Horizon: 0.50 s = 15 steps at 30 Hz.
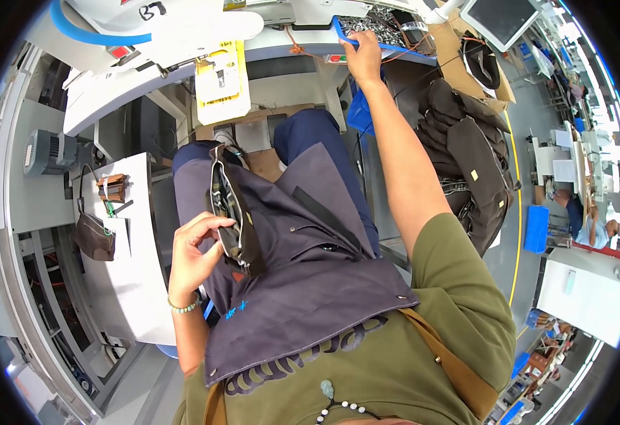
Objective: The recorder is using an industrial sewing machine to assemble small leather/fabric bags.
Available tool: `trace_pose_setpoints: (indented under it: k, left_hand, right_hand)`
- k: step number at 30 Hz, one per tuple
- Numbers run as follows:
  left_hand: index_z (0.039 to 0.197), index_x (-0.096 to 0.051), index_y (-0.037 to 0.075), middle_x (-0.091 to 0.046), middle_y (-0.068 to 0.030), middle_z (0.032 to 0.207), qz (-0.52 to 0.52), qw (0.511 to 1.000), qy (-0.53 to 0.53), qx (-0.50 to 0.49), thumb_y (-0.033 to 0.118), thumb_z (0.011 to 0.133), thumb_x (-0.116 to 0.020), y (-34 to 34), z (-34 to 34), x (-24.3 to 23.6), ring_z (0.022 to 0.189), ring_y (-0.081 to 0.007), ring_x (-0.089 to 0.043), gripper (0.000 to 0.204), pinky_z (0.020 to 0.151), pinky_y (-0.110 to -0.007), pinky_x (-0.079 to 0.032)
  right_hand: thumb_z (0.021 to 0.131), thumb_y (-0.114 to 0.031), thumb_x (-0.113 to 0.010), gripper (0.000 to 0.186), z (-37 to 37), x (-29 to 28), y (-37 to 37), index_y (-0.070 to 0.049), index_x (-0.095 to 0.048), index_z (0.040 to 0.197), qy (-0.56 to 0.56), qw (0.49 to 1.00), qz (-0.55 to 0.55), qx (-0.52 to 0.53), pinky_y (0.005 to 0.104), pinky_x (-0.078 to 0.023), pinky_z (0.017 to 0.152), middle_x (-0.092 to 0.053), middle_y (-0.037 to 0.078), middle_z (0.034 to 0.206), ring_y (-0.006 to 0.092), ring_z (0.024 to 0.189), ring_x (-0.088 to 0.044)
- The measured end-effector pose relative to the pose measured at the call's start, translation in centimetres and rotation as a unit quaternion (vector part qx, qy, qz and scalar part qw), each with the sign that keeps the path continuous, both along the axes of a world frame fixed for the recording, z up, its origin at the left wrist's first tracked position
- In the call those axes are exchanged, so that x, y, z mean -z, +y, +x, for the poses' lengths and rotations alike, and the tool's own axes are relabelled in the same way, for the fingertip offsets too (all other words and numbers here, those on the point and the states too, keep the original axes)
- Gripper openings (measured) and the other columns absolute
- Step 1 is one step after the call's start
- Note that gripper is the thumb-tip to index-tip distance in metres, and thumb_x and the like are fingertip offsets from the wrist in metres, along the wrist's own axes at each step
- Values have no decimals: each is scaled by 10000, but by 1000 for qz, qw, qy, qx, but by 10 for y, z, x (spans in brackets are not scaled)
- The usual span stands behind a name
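Note:
My left hand [196, 248] grips a dark brown zip pouch [246, 241] above my lap, thumb and fingers at its opening edge. The pouch gapes upward, and a patterned lining shows inside. Stretched forward, my right hand [365, 57] is at the left end of a blue tray [423, 55] on the workbench. Its fingers are bent together at the tray's rim; whatever lies between them is too small or hidden to make out. Many small shiny metal pieces [377, 28] fill the tray.
A yellow tray [218, 88] hangs at the bench front. Dark brown pouches [476, 170] are heaped on my right, beside a cardboard box [448, 49]. On my left, a white board [136, 297] carries another brown pouch [95, 236]. A white machine [203, 25] stands ahead.

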<state>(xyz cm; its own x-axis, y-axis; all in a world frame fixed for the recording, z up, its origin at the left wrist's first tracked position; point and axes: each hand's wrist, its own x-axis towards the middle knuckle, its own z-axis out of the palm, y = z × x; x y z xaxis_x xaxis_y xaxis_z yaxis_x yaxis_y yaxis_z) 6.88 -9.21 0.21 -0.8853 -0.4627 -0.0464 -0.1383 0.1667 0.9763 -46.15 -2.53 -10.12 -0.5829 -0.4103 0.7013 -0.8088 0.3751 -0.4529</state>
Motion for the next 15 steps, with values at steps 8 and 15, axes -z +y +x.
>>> trace_pose_setpoints:
  k: [8,15]
  left_hand:
    - [975,-655,-14,-580,-103,836,-224,974,14,24,-67,689,-626,-9,-11,-14,715,-232,-617,292,666,-316,-511]
    - [875,-618,-10,-537,-114,795,-276,960,31,35,-18,623,-636,-19,8,-7,722,-294,-569,252,655,-361,-476]
  right_hand:
    - [893,-204,-722,381,73,-62,12,-60,-689,1244,221,965,133,-53,471,-505,984,-671,208,1257,427,1190,-601]
    - [852,-54,-709,376,297,-94,28,-50,-692,1228,-225,726,143,-634,403,-499,1011,-686,116,1198,298,1155,-632]
